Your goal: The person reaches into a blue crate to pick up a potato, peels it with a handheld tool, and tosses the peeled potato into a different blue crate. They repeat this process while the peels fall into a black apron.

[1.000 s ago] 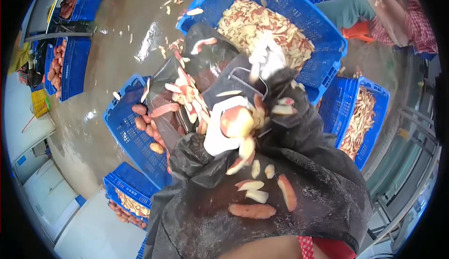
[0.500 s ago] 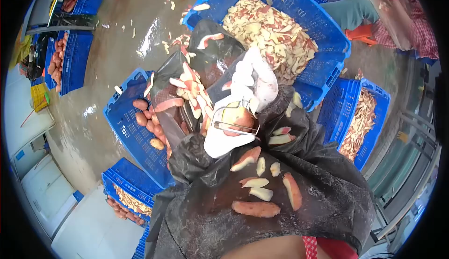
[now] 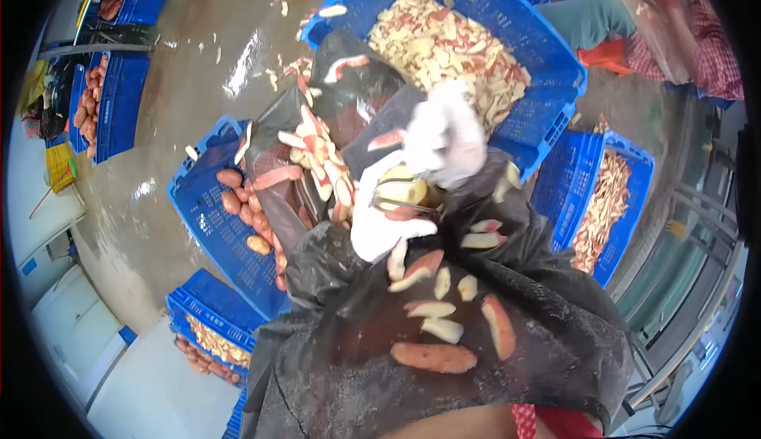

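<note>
My left hand, in a white glove, is wrapped round a potato. The potato's upper side is now pale and bare, with red skin showing lower down. A thin metal peeler lies across the potato. My right hand, also white-gloved and smeared by motion, is closed on the peeler's handle end, which is mostly hidden. Loose red and pale peelings are heaped on the dark apron left of my hands. More strips, such as a long red-skinned peeling, lie on my lap.
A large blue crate of peelings stands ahead. Another blue crate, at left, holds red potatoes. More crates stand around, including one with peelings at right. Another person's teal-clothed leg is at upper right. Scraps lie on the wet floor.
The potato's red upper face now shows pale flesh. My right hand has moved slightly right and blurred. A fresh strip of peel hangs just below my left hand.
</note>
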Demonstrator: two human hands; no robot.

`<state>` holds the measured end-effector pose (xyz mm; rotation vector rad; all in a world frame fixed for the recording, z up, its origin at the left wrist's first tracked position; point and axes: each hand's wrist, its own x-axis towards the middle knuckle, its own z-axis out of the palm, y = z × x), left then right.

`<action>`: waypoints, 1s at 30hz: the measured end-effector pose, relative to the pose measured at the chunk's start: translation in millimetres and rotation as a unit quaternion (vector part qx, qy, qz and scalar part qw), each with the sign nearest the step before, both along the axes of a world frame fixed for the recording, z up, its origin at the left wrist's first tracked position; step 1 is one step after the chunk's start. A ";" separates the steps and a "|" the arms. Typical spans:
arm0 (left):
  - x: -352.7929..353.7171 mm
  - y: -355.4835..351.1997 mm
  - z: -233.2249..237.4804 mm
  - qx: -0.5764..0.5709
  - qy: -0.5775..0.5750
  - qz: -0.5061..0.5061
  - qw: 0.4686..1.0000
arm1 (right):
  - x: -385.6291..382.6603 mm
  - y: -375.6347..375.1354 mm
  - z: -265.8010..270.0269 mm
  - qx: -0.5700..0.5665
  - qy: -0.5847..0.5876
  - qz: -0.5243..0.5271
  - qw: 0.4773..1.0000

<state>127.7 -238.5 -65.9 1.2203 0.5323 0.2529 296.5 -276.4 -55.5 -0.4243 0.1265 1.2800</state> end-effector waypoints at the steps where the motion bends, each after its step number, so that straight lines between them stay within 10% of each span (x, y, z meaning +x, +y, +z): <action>1: -3.3 -9.9 3.8 -0.085 0.016 0.040 0.995 | 2.7 3.1 -5.4 -0.064 0.036 -0.014 0.997; 2: -2.7 0.1 3.9 0.113 0.054 -0.004 0.992 | 16.6 14.1 -14.0 -0.120 0.062 -0.026 0.990; 4: -5.3 5.4 4.1 0.139 0.006 -0.025 0.990 | 47.9 5.6 -64.8 -0.011 -0.133 -0.102 0.986; 6: 0.2 7.7 4.0 0.149 0.024 -0.024 0.988 | 18.7 -0.6 -9.0 0.123 0.108 0.011 0.986; 7: -4.8 3.3 7.7 0.146 0.041 -0.030 0.988 | -2.9 3.8 15.8 -0.090 -0.085 0.015 0.992; 9: -2.0 6.3 5.4 0.157 0.062 -0.039 0.985 | 22.3 14.8 -31.0 -0.091 0.044 -0.051 0.994; 12: -6.3 8.2 -3.2 0.106 -0.020 -0.012 0.994 | 33.4 2.4 -37.5 0.105 0.018 -0.127 0.986; 16: -6.3 5.4 -10.8 -0.238 -0.111 -0.016 0.965 | 13.9 18.4 -35.5 -0.090 0.080 -0.100 0.988; 18: 8.2 7.1 -49.8 -0.291 -0.325 -0.142 0.889 | 38.3 8.8 -50.1 -0.009 0.028 -0.150 0.988; 19: 29.7 15.0 -119.2 -0.298 -0.495 -0.275 0.768 | 34.8 5.6 -45.8 0.088 -0.021 -0.145 0.985; 20: 30.2 13.8 -127.0 -0.338 -0.499 -0.282 0.746 | 16.7 5.5 -2.0 0.110 0.143 -0.070 0.981; 21: 30.6 12.6 -135.1 -0.378 -0.503 -0.288 0.722 | 5.9 14.2 -3.1 0.030 0.052 -0.066 0.996; 24: -11.8 7.0 -35.6 -0.442 -0.114 0.009 0.890 | 38.4 18.7 -52.7 -0.142 -0.016 -0.138 0.980; 25: -14.7 10.5 -33.1 -0.388 -0.052 0.071 0.917 | 38.2 16.4 -54.4 -0.004 -0.044 -0.161 0.986; 28: -9.8 10.0 -15.5 -0.369 -0.047 0.054 0.927 | -10.5 11.2 -5.9 0.105 0.127 -0.080 0.983; 30: -1.2 13.2 -13.2 -0.364 -0.060 0.043 0.928 | 17.2 26.5 -32.7 -0.125 -0.003 -0.165 0.978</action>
